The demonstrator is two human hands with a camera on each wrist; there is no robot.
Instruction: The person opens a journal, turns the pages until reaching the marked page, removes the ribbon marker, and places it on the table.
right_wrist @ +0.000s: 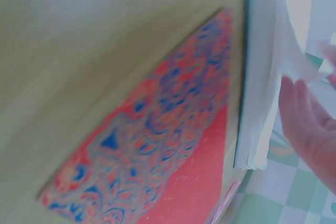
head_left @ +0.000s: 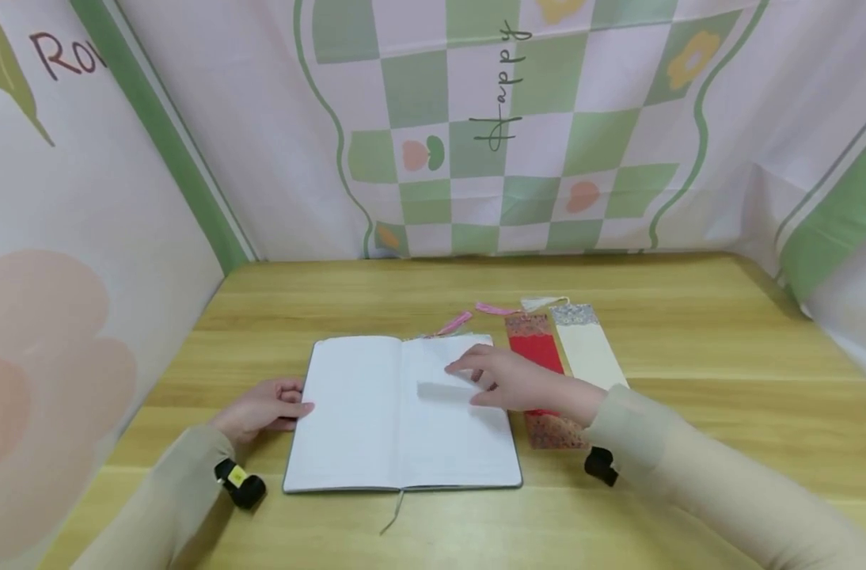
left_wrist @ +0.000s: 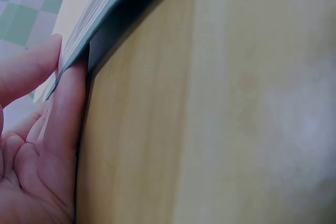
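An open notebook [head_left: 343, 427] with blank white pages lies on the table. At its left edge my left hand [head_left: 262, 410] grips the cover and pages, thumb on top and fingers beneath, as the left wrist view shows. My right hand [head_left: 514, 381] hovers over the right page [head_left: 454, 451], its thumb and fingers apart, casting a shadow there. In the right wrist view its fingertips [right_wrist: 299, 90] are close to a raised white sheet [right_wrist: 299, 59]; contact is unclear. A pink tassel [head_left: 454, 323] sticks out from the notebook's top edge.
Right of the notebook lie a red bookmark [head_left: 536, 351] with patterned ends, partly under my right forearm, and a cream bookmark [head_left: 588, 352]. Their tassels [head_left: 497, 309] point left. A grey ribbon [head_left: 393, 513] hangs from the notebook's spine. A printed curtain [head_left: 476, 198] borders the wooden table.
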